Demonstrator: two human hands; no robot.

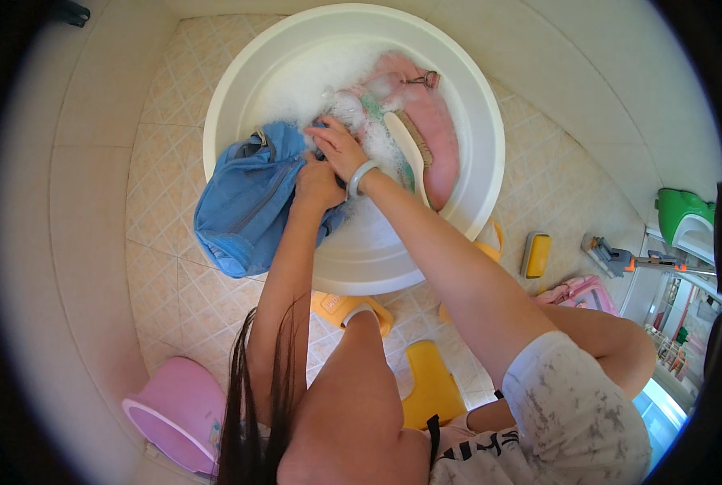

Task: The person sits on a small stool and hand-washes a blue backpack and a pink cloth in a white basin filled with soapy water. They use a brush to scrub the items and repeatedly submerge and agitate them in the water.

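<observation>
A large white plastic tub (478, 182) of sudsy water stands on the floor before me. A blue fabric bag (246, 212) with zippers and dark straps hangs partly over its left rim. My left hand (320, 182) is curled around the bag's inner edge by the foam. My right hand (338, 148), with a pale bangle (361, 177) at the wrist, lies just above it, fingers stretched over a dark part of the bag; its palm is hidden. To the right, a white-handled scrub brush (406, 142) leans on a soapy pink item (443, 139) with a metal clasp.
A pink bucket (179, 400) lies tipped at lower left. A yellow brush or sponge block (538, 256), a mop head (609, 254) and a pink bag (582, 294) lie at right. Yellow slippers (337, 306) and a yellow stool (428, 376) are near my legs. Tiled walls (94, 200) flank me.
</observation>
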